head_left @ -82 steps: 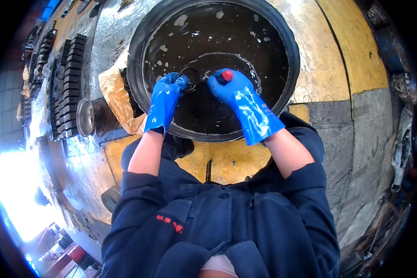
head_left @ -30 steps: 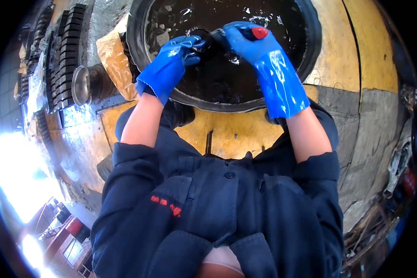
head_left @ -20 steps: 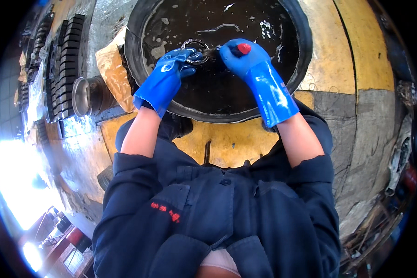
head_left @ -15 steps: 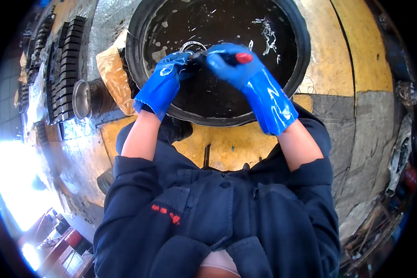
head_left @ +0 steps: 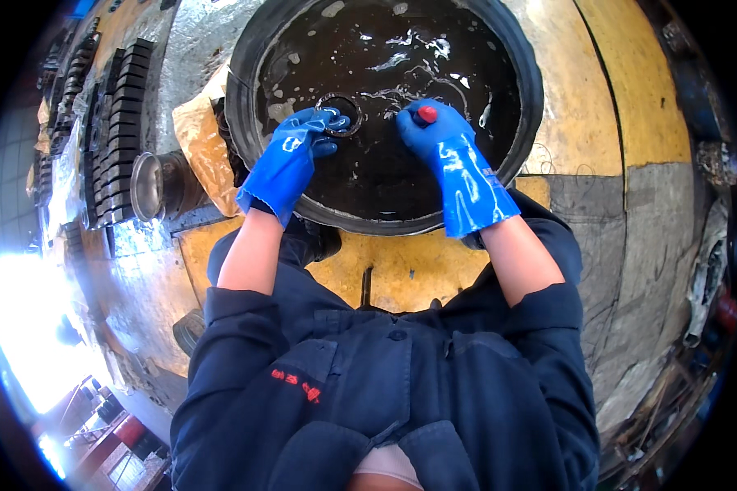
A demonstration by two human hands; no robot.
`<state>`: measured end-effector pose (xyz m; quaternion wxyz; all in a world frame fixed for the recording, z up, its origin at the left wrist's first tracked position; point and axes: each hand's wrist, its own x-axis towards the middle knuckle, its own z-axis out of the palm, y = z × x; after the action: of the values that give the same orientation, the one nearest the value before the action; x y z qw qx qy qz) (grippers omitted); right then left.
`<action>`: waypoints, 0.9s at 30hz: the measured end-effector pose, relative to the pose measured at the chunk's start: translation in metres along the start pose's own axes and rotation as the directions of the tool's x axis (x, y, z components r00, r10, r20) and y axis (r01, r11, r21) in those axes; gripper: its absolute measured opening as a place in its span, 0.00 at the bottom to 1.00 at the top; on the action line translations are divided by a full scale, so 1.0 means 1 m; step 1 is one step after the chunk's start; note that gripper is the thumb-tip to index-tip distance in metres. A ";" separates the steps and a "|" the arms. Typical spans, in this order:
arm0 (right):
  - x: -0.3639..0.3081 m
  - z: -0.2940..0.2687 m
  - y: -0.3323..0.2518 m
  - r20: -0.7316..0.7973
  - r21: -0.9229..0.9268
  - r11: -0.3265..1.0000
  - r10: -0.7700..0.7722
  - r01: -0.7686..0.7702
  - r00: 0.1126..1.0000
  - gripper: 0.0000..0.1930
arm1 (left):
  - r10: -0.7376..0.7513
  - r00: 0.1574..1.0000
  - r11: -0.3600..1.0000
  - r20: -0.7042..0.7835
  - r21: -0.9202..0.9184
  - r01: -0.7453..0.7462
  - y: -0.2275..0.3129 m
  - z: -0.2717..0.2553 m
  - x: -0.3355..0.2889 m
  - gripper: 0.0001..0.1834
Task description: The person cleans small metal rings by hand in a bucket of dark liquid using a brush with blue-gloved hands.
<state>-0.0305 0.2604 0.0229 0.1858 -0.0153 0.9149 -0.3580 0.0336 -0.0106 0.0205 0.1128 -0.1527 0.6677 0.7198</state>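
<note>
Over a round black tub [head_left: 533, 90] of dark liquid [head_left: 385, 176], both my hands wear long blue rubber gloves. My left hand [head_left: 297, 147] is closed on a dark, wet-looking ring [head_left: 357, 116], with fingers reaching through its opening. To the right of it, my right hand [head_left: 440, 135] is wrapped round a red-ended handle [head_left: 427, 114] that pokes up out of the fist. The other end of this tool is hidden by the glove and the liquid. A gap separates the right hand from the ring. Ripples and foam streaks lie beyond the right fist.
Left of the tub stand brown paper [head_left: 195, 131] and a metal cylinder [head_left: 146, 186]. Rows of black ridged parts [head_left: 123, 123] lie farther left. Worn yellow boards [head_left: 401, 266] cover the floor, and scrap lies along the right edge.
My right hand has moved away from the ring, to the right and slightly down, with the red-ended tool. The ring has turned so its round opening shows. The liquid is more rippled.
</note>
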 end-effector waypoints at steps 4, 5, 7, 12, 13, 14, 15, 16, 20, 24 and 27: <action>-0.010 0.013 -0.009 -0.059 0.603 0.707 -0.423 0.370 0.904 0.14 | 0.077 0.995 0.992 0.071 0.096 -0.084 -0.004 -0.006 -0.002 0.20; -0.014 0.013 -0.014 0.060 0.636 0.721 -0.399 0.273 0.915 0.14 | 0.118 0.988 0.982 0.098 0.136 -0.131 -0.008 -0.011 -0.002 0.20; -0.006 0.019 -0.003 -0.056 0.318 0.850 -0.426 0.421 0.903 0.13 | 0.062 0.995 0.994 0.077 0.088 -0.069 -0.001 -0.003 -0.001 0.20; 0.003 0.018 0.005 -0.221 -0.011 0.953 -0.297 0.302 0.929 0.13 | -0.012 0.999 0.997 0.038 0.080 0.009 0.000 -0.002 -0.003 0.22; 0.003 0.017 0.005 -0.244 -0.044 0.953 -0.301 0.300 0.922 0.13 | -0.019 0.999 0.997 0.032 0.078 0.017 0.003 0.000 -0.004 0.22; 0.003 0.010 0.009 -0.148 -0.014 0.957 -0.287 0.288 0.946 0.11 | -0.027 0.999 0.997 0.025 0.077 0.025 0.004 0.001 -0.005 0.22; 0.003 0.005 0.009 -0.117 0.129 0.917 -0.363 0.377 0.924 0.11 | -0.033 0.998 0.997 0.058 0.069 0.029 0.004 -0.001 -0.004 0.23; 0.003 0.001 0.008 -0.098 0.271 0.851 -0.440 0.449 0.893 0.11 | -0.040 0.995 0.998 0.091 0.060 0.034 0.002 -0.005 -0.002 0.23; -0.003 -0.013 -0.017 0.173 0.421 0.723 -0.656 0.547 0.735 0.13 | -0.073 0.986 0.987 0.150 0.151 0.051 -0.008 -0.015 0.003 0.24; 0.006 0.001 -0.007 0.114 0.265 0.700 -0.706 0.663 0.699 0.12 | -0.214 0.976 0.964 0.034 0.170 0.205 -0.002 0.006 0.001 0.26; 0.005 0.006 -0.002 0.019 0.426 0.764 -0.542 0.484 0.840 0.10 | -0.230 0.970 0.939 0.080 0.279 0.200 0.015 0.020 0.001 0.28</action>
<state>-0.0332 0.2542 0.0191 0.1439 -0.2517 0.7655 -0.5744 0.0253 0.0077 0.0355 0.2475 -0.1679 0.7310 0.6133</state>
